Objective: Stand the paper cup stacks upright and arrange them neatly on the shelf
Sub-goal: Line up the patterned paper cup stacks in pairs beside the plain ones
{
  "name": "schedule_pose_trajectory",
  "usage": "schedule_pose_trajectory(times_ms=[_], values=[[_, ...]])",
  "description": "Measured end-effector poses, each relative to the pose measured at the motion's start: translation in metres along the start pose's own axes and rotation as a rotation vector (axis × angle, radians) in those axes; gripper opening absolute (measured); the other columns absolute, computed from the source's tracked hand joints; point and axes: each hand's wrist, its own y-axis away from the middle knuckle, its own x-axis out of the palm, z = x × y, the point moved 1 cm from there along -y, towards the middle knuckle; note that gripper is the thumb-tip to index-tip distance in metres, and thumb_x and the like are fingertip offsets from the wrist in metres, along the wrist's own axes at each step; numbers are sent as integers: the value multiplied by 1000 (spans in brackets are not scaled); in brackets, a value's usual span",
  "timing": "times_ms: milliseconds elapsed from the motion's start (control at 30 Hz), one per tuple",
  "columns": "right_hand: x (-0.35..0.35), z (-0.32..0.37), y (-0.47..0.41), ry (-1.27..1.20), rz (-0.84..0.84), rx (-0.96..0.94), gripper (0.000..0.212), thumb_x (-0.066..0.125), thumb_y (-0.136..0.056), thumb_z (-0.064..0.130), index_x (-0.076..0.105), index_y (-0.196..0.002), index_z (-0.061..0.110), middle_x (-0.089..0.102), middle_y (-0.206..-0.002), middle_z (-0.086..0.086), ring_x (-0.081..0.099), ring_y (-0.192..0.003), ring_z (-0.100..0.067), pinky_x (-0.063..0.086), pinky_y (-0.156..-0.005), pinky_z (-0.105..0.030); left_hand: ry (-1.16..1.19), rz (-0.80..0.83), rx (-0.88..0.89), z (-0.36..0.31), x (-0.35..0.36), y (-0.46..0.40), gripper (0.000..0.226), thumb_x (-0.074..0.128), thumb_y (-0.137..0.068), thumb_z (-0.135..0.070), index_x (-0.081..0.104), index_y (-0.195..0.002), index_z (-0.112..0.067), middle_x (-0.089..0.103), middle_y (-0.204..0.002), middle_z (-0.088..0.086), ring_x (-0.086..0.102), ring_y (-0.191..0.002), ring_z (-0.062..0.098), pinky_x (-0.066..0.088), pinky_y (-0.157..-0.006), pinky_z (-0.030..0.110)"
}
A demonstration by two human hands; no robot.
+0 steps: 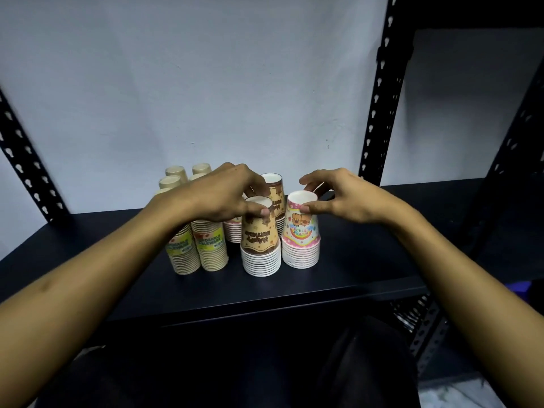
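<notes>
**Cup stacks: final alignment, front row**

Nearest: front edge of the shelf (294, 293), bare ahead of the stacks.

Front row, left to right: two tan stacks with yellow-green labels (200, 251), a brown birthday stack (260, 248), a pink birthday stack (300, 242). All upright, mouths down, set close side by side.

Left hand (217, 198): grip closed on the top of the brown birthday stack, thumb at the front, fingers curled behind. Right hand (341, 198): grip pinching the top of the pink birthday stack between thumb and fingertips.

Behind: a second brown stack (275, 189) and a partly hidden pink-rimmed stack (232, 232), both upright. Farthest, toward the wall: more tan stacks (176, 176), tops only visible.

Status, judged: no stack lying down in view; standing apparently complete. Remaining: squaring rows and closing gaps.
</notes>
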Motion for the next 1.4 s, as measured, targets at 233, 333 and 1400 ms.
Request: schedule_pose_trajectory(times_ms=[233,333,1400], values=[[1,0,0,-12,-55,30,57,81,-82,39,59,-131,19,65,-118,-2,66,-104,-21,55,-97,-42,166,-39,73,-18,2,0,41,81,-82,-41,72,-118,-23,74,-111,-13,65,-100,-3,42,-77,0],[3,9,10,-28,-119,-27,52,75,-86,45,61,-131,23,58,-133,1,58,-119,-15,51,-96,-20,209,-23,91,-23,5,-1,44,82,-81,-41,71,-119,-23,74,-110,-13,67,-101,-3,45,-81,1],[23,-15,54,-268,-252,17,46,87,-75,32,69,-114,17,75,-100,4,71,-92,-13,58,-88,-38,82,176,118,-3,-2,-40,29,65,-94,-45,77,-113,-26,77,-105,-8,72,-97,11,56,-89,41]])
